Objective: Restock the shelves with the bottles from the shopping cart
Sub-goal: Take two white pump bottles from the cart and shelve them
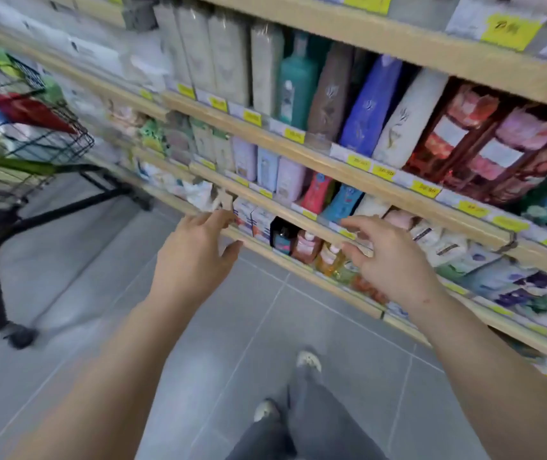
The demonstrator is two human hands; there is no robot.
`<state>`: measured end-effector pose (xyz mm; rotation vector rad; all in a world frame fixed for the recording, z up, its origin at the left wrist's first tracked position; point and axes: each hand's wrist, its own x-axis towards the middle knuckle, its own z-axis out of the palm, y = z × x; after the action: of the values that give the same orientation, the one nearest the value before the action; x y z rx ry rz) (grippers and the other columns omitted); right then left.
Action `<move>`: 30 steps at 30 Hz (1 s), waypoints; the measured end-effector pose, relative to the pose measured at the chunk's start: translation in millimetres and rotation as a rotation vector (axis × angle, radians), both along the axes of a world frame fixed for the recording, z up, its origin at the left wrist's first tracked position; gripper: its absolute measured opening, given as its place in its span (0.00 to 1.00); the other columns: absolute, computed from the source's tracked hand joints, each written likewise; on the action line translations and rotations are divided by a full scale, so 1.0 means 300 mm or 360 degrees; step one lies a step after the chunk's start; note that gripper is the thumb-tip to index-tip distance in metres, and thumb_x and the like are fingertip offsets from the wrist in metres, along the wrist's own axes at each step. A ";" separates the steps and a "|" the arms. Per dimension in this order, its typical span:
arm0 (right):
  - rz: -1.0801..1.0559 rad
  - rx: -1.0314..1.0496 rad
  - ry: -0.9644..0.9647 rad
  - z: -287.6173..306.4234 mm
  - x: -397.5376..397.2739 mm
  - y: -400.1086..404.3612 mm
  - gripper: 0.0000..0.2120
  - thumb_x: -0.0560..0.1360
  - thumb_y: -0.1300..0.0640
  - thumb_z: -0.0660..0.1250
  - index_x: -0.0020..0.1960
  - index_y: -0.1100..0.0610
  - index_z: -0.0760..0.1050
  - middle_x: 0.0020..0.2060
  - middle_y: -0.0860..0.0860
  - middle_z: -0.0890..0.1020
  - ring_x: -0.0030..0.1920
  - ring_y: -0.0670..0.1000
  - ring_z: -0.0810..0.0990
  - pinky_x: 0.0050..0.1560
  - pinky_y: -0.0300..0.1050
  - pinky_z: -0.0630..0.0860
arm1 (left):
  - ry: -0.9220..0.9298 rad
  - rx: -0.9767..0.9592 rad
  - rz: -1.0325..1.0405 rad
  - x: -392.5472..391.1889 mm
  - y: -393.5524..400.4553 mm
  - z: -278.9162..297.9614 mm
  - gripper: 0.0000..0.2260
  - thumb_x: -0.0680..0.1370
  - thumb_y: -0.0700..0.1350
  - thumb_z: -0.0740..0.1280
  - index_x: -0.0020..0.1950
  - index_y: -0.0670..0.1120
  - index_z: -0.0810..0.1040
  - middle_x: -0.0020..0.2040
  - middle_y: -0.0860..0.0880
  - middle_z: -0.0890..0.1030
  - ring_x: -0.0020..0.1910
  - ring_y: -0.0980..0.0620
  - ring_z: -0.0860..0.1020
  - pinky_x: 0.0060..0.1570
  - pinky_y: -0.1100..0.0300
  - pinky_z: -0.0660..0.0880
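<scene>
While two hands [195, 247] [388, 257] hover empty, one cart [16, 134] waits.

arms [126, 360]: bare, no sleeves | trousers [315, 423]: grey | shoes [308, 360]: pale; blurred
</scene>
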<state>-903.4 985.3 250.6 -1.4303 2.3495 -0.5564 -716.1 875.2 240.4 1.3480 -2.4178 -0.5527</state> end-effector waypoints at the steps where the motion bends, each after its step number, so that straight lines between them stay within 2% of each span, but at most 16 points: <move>1: 0.0025 0.0021 -0.0023 -0.029 0.025 -0.040 0.17 0.74 0.57 0.64 0.62 0.54 0.73 0.57 0.55 0.78 0.58 0.57 0.75 0.57 0.51 0.71 | -0.0016 0.0037 0.0050 0.037 -0.026 -0.028 0.15 0.73 0.41 0.67 0.60 0.42 0.74 0.56 0.43 0.79 0.58 0.40 0.73 0.51 0.49 0.71; 6: 0.0127 0.0115 -0.0109 -0.104 0.098 -0.219 0.17 0.74 0.57 0.64 0.62 0.54 0.72 0.55 0.55 0.79 0.56 0.56 0.76 0.54 0.51 0.73 | -0.0150 0.0144 0.0166 0.145 -0.149 -0.102 0.16 0.75 0.43 0.65 0.62 0.44 0.73 0.58 0.45 0.78 0.60 0.43 0.72 0.49 0.50 0.72; 10: 0.0195 0.0192 -0.0125 -0.145 0.131 -0.383 0.17 0.74 0.56 0.64 0.62 0.54 0.73 0.55 0.55 0.80 0.57 0.56 0.76 0.55 0.48 0.72 | -0.0179 0.0189 0.0226 0.189 -0.303 -0.128 0.16 0.75 0.44 0.65 0.62 0.45 0.73 0.58 0.45 0.78 0.60 0.43 0.72 0.52 0.48 0.73; 13: 0.0267 0.0221 -0.0206 -0.165 0.158 -0.552 0.17 0.74 0.56 0.65 0.62 0.55 0.73 0.55 0.55 0.80 0.56 0.56 0.77 0.56 0.52 0.73 | -0.0195 0.0254 0.0277 0.225 -0.458 -0.134 0.16 0.75 0.43 0.66 0.61 0.44 0.73 0.57 0.45 0.78 0.59 0.42 0.73 0.54 0.47 0.73; 18: 0.0386 0.0310 -0.0212 -0.187 0.203 -0.760 0.17 0.74 0.55 0.64 0.63 0.54 0.72 0.56 0.53 0.79 0.57 0.54 0.76 0.58 0.50 0.73 | -0.0163 0.0283 0.0381 0.301 -0.637 -0.153 0.15 0.74 0.43 0.66 0.61 0.43 0.74 0.57 0.45 0.79 0.59 0.43 0.74 0.54 0.50 0.72; 23: 0.0427 0.0425 -0.0232 -0.200 0.273 -0.914 0.17 0.75 0.55 0.62 0.64 0.54 0.70 0.59 0.51 0.78 0.58 0.53 0.75 0.57 0.47 0.71 | -0.0169 0.0360 0.0405 0.378 -0.767 -0.182 0.15 0.75 0.43 0.66 0.61 0.43 0.74 0.57 0.45 0.79 0.58 0.44 0.74 0.53 0.52 0.71; 30: 0.0346 0.0353 -0.0266 -0.214 0.509 -1.159 0.16 0.75 0.56 0.63 0.62 0.54 0.72 0.58 0.51 0.78 0.58 0.53 0.75 0.58 0.48 0.72 | -0.0215 0.0398 0.0401 0.631 -1.022 -0.182 0.16 0.75 0.44 0.65 0.62 0.44 0.72 0.60 0.46 0.77 0.61 0.45 0.72 0.54 0.51 0.70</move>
<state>-750.6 637.7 186.4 -1.4513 2.0239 -0.3307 -526.9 568.8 185.7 1.8161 -2.2878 -0.7344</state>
